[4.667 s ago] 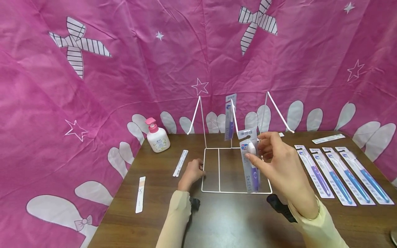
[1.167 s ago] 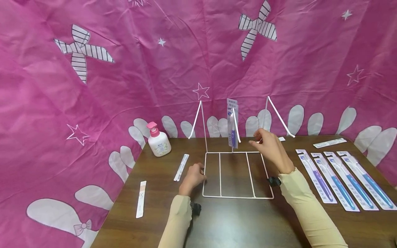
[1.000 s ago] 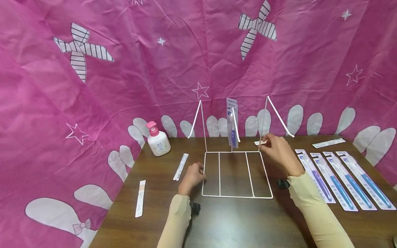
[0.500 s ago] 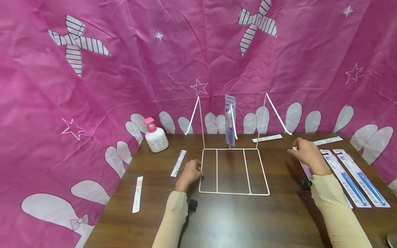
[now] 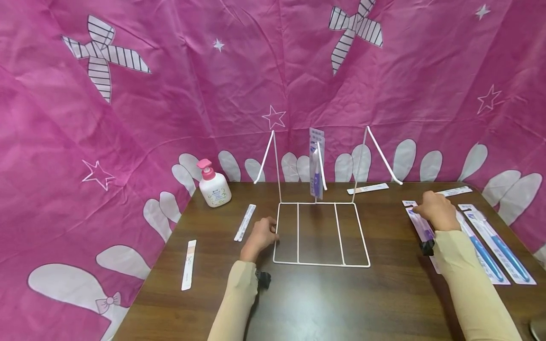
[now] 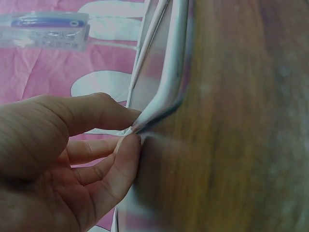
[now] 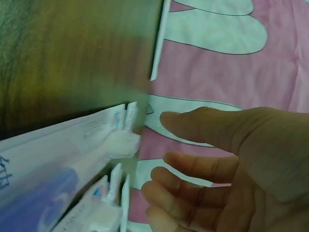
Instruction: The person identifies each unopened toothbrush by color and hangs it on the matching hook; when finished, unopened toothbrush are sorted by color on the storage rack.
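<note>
My left hand (image 5: 261,235) pinches the left side of a white wire rack (image 5: 320,264) between thumb and fingers; the left wrist view shows the fingertips at its bent wire (image 6: 170,72). Two packaged toothbrushes (image 5: 316,187), with purple showing on the front one, hang from the rack's middle hook. At the right, my right hand (image 5: 437,210) hovers over a row of packaged toothbrushes, its fingers loosely bent and apart from them in the right wrist view. Nearest it lies a purple toothbrush pack (image 5: 420,226); blue toothbrush packs (image 5: 505,248) lie farther right, one mostly hidden by the arm.
A white pump bottle (image 5: 215,190) with a pink top stands at the back left. Narrow paper strips lie around the table, such as one strip (image 5: 188,265) at left and another strip (image 5: 368,188) behind the rack. A pink curtain (image 5: 192,94) hangs behind.
The purple toothbrush pack that my right hand held now hangs on the middle hook. That hand has let go and moved right, over the row. My left hand stays at the rack.
</note>
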`<control>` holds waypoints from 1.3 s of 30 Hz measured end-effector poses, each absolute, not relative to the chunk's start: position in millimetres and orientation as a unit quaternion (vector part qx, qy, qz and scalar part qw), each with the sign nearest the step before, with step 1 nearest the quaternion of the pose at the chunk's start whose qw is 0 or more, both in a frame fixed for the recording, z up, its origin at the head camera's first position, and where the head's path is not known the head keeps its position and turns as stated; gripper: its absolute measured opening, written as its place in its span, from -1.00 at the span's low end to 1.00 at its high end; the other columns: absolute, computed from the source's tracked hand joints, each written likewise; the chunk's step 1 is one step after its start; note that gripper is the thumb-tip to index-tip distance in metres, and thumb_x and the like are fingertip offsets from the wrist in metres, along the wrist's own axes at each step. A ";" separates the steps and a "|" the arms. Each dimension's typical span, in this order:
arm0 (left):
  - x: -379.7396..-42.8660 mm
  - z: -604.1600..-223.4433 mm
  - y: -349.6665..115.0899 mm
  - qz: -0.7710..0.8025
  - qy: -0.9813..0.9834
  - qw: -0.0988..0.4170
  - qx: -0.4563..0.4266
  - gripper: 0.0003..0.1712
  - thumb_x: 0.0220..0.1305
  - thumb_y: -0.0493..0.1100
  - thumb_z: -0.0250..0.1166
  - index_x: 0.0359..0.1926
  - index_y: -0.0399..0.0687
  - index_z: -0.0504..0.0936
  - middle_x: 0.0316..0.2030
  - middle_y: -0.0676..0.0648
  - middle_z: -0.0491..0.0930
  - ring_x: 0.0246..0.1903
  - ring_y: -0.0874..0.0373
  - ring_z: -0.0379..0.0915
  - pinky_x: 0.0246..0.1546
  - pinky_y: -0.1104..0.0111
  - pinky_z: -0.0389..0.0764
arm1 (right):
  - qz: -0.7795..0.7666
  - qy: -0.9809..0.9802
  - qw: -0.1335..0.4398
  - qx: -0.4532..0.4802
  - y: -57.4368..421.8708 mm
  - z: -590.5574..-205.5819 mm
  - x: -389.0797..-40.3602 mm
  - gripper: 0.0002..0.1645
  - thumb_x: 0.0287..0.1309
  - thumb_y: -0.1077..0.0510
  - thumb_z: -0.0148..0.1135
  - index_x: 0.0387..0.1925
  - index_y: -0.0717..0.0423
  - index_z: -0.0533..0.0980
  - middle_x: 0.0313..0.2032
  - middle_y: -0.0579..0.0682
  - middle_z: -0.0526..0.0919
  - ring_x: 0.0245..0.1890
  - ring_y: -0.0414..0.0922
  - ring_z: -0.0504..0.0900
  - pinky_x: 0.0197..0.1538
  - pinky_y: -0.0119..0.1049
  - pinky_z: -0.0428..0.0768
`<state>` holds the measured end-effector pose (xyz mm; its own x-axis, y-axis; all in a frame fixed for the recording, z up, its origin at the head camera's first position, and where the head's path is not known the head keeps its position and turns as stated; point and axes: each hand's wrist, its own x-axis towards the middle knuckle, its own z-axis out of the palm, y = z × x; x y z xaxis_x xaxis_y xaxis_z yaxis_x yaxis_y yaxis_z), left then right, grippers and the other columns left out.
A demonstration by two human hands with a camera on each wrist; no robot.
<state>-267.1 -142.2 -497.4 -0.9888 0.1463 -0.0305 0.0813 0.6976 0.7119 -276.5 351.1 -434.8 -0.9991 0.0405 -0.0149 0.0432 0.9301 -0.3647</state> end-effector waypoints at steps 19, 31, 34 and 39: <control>-264.6 -495.6 -142.1 0.383 0.920 0.046 0.063 -0.55 0.03 -0.46 0.44 0.00 -0.42 0.59 -0.47 -0.06 0.53 -0.57 0.17 0.48 -0.52 0.37 0.49 | -0.182 0.979 0.036 0.087 357.7 -463.6 -291.9 -0.56 0.07 0.14 0.24 -0.27 0.54 0.48 -0.10 0.66 0.49 -0.14 0.56 0.52 -0.26 0.33 0.49; -265.2 -492.3 -142.6 0.378 0.922 0.037 0.072 -0.55 0.00 -0.46 0.45 -0.02 -0.42 0.60 -0.48 -0.06 0.54 -0.58 0.18 0.47 -0.51 0.38 0.49 | -0.185 0.980 0.026 0.064 352.6 -437.9 -279.0 -0.68 0.07 0.13 0.20 -0.49 0.39 0.48 -0.24 0.61 0.51 -0.22 0.55 0.52 -0.25 0.31 0.45; -264.3 -493.4 -142.6 0.374 0.924 0.037 0.071 -0.55 0.00 -0.45 0.45 -0.02 -0.42 0.60 -0.49 -0.04 0.53 -0.58 0.19 0.47 -0.50 0.40 0.48 | -0.190 0.980 0.022 0.058 349.4 -428.5 -273.3 -0.70 0.07 0.15 0.18 -0.49 0.39 0.47 -0.28 0.57 0.52 -0.25 0.52 0.52 -0.29 0.29 0.47; -262.6 -494.4 -143.4 0.382 0.920 0.033 0.076 -0.55 -0.01 -0.47 0.44 -0.02 -0.43 0.59 -0.50 -0.04 0.54 -0.61 0.19 0.49 -0.53 0.39 0.48 | -0.195 0.980 -0.009 0.035 341.9 -410.5 -261.8 -0.72 0.04 0.21 0.18 -0.48 0.45 0.47 -0.41 0.48 0.51 -0.39 0.38 0.52 -0.39 0.21 0.48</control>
<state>-262.6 -143.4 -494.4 -0.9863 0.1648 -0.0030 0.1142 0.6966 0.7083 -261.8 341.9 -410.5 -0.9973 0.0728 0.0048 0.0655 0.9214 -0.3832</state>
